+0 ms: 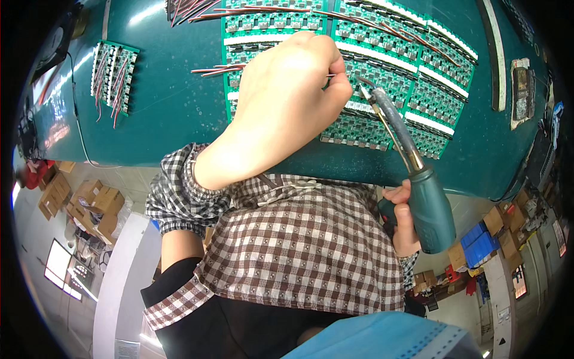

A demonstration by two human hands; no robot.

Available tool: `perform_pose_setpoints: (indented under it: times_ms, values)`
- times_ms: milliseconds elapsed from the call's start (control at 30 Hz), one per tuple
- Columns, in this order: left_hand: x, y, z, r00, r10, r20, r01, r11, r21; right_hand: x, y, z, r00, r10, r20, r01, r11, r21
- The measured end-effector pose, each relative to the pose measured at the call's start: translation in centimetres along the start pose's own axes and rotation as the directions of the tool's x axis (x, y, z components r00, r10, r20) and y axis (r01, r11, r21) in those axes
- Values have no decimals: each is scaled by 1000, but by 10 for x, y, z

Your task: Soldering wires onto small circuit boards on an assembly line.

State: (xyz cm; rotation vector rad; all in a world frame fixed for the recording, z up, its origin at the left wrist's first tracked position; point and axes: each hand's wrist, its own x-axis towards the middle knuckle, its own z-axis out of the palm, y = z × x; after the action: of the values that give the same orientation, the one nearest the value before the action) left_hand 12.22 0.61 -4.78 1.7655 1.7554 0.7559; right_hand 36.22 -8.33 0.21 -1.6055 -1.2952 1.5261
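Observation:
My left hand [287, 90] is closed in a pinch above the green circuit boards [382, 57]. Thin wires [216, 70], red and dark, run in under it from the left, and a short wire end shows by the thumb and fingertips. In my right hand [402, 220] is a soldering gun [431, 209] with a dark green handle. A thin metal tube lies along its grey barrel. The gun's tip reaches the boards just right of my left fingertips; whether it touches a joint I cannot tell. White connector strips cross the boards in rows.
More red, black and white wires [365, 23] lie over the far boards. A smaller board with wires [113, 81] sits at the left on the green tabletop [170, 102]. At the right are a long pale bar [495, 57] and a worn metal-edged block [522, 96].

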Motion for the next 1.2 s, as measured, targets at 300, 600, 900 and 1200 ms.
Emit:
perform_pose_setpoints:
  times_ms: [300, 600, 900, 1200]
  values:
    - [2, 3, 4, 999, -8, 34, 7, 1000, 25, 5, 3, 0, 992, -105, -71, 111, 991, 82]
    - [-3, -8, -6, 999, 43, -23, -41, 997, 68, 31, 8, -3, 971, -182, -152, 223, 921, 318]
    - [-7, -100, -67, 893, -5, -449, 134, 957, 256, 59, 38, -35, 970, -65, -234, 190, 803, 565]
    - [12, -103, -64, 854, 40, -519, 74, 978, 197, 53, -3, -21, 916, -209, -342, 320, 895, 311]
